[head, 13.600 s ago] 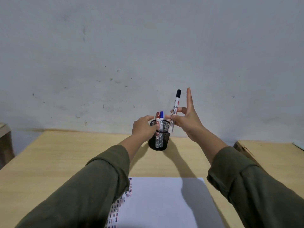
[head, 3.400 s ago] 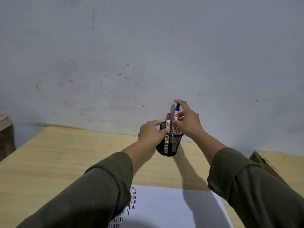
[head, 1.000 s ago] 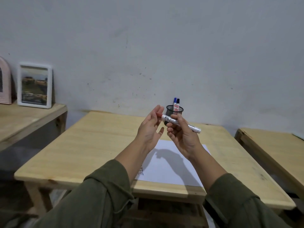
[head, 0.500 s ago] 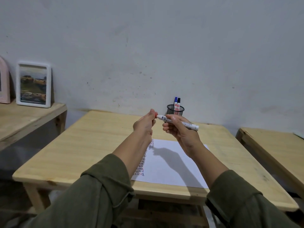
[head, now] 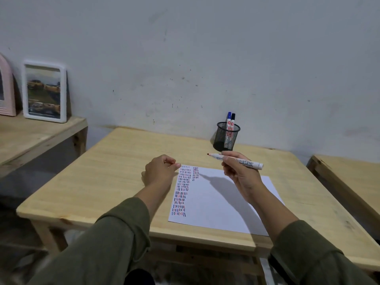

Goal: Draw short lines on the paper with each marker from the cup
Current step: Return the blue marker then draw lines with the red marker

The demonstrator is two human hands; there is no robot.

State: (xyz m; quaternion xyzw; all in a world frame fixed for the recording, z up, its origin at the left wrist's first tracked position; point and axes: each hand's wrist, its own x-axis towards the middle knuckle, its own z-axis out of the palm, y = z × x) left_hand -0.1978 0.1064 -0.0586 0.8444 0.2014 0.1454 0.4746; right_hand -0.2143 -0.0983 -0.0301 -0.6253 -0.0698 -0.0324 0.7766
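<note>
A white sheet of paper (head: 216, 202) lies on the wooden table (head: 113, 171), with columns of short red, blue and black lines along its left edge. My right hand (head: 242, 177) holds an uncapped white marker (head: 244, 162) level above the paper's far edge, its red tip pointing left. My left hand (head: 159, 172) hovers just left of the paper's far left corner, its fingers pinched shut on the marker's cap, which is mostly hidden. Behind, a black mesh cup (head: 226, 138) holds a blue marker (head: 229, 118) and a black marker (head: 233, 119), both upright.
A white picture frame (head: 44, 91) and a pink frame (head: 6, 89) lean on the wall on a wooden side table (head: 30, 136) at the left. Another wooden table (head: 349, 177) stands to the right, across a narrow gap. The wall runs close behind the cup.
My left hand has pulled the cap off the marker and moved left and down. The red tip is now bare. My right hand has shifted right with the marker.
</note>
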